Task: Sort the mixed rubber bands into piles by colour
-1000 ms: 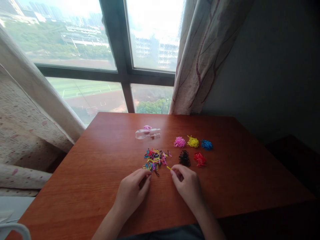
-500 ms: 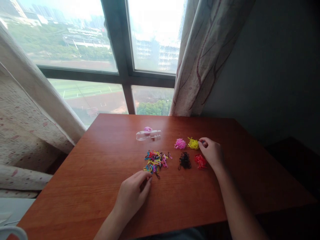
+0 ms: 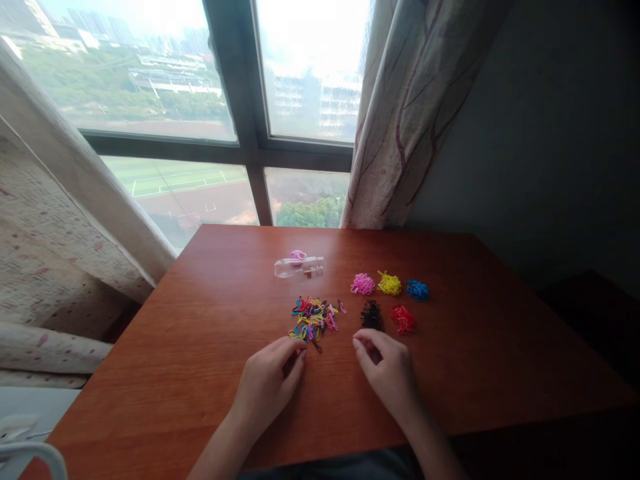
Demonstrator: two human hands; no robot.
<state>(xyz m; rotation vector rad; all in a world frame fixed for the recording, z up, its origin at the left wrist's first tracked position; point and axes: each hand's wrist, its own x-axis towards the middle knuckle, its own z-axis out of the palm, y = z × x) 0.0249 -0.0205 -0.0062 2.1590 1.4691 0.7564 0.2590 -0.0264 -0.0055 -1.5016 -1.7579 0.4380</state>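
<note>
My left hand rests on the table with loosely curled fingers, thumb and forefinger slightly apart, just below a mixed pile of small coloured rubber bands. Nothing shows between its fingers. Similarly curled, my right hand is over the table just below the black rubber bands, with a narrow gap at its fingertips and no band visible there. Separate heaps of pink rubber bands, yellow rubber bands, blue rubber bands and red rubber bands lie beyond and right of it.
A clear plastic bottle lies on its side behind the mixed pile, with a pink object at it. The wooden table reaches a window flanked by curtains. A white surface stands at the lower left.
My right hand has moved left and towards me, away from the yellow and blue heaps. The blue heap it was covering now shows. My left hand stays nearly in place.
</note>
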